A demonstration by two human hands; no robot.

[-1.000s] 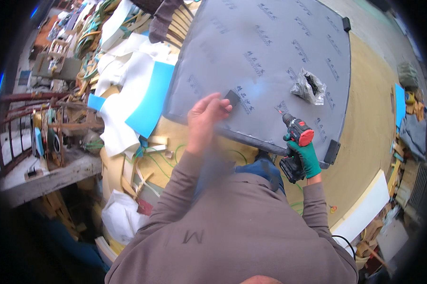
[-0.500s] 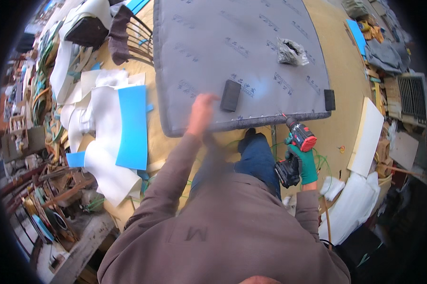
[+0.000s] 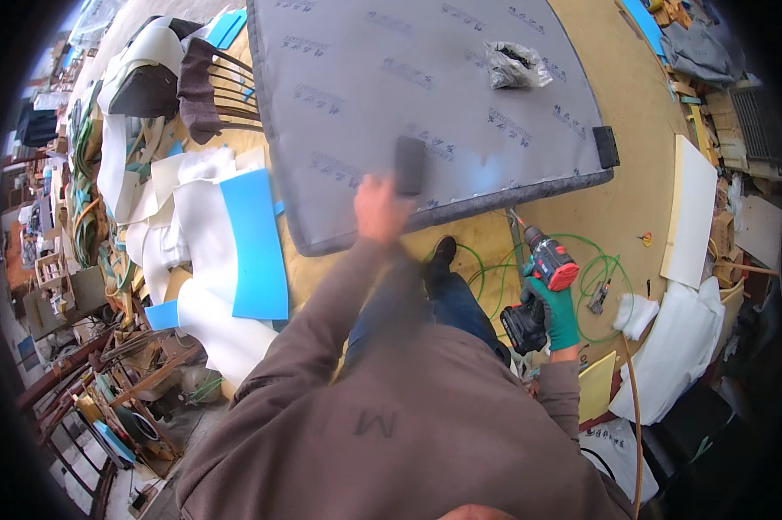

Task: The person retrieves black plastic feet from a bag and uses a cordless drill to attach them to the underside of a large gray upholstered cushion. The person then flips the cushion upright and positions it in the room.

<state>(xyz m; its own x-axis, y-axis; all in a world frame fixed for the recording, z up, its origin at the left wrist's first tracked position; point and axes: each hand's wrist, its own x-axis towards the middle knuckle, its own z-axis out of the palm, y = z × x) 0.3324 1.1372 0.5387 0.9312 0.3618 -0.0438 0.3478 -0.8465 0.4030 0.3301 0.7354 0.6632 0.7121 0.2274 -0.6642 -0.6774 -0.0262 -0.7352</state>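
Observation:
A large grey padded panel (image 3: pixel 322 121) lies with its fabric-covered face up in front of me. On it, near the close edge, rests a black rectangular block (image 3: pixel 411 165). My left hand (image 3: pixel 381 210) is at the block's lower left side, bare and smeared by motion, so its grip does not show. My right hand (image 3: pixel 557 314), in a green glove, is wrapped round the handle of a red and black cordless drill (image 3: pixel 554 263). The drill points away from me, its tip just short of the panel's near edge. A second black block (image 3: pixel 606 147) sits at the panel's right corner.
A clear plastic bag (image 3: pixel 517 66) with dark contents lies on the panel. White and blue foam sheets (image 3: pixel 257 243) are heaped at left, beside a slatted chair back (image 3: pixel 226 91). A green air hose (image 3: pixel 586 286) loops over the floor at right, near white boards (image 3: pixel 690 212).
My left hand has moved right and reached the black block. The view has turned, so the panel appears tilted and more floor and hose show beside the drill, which stays in my right hand.

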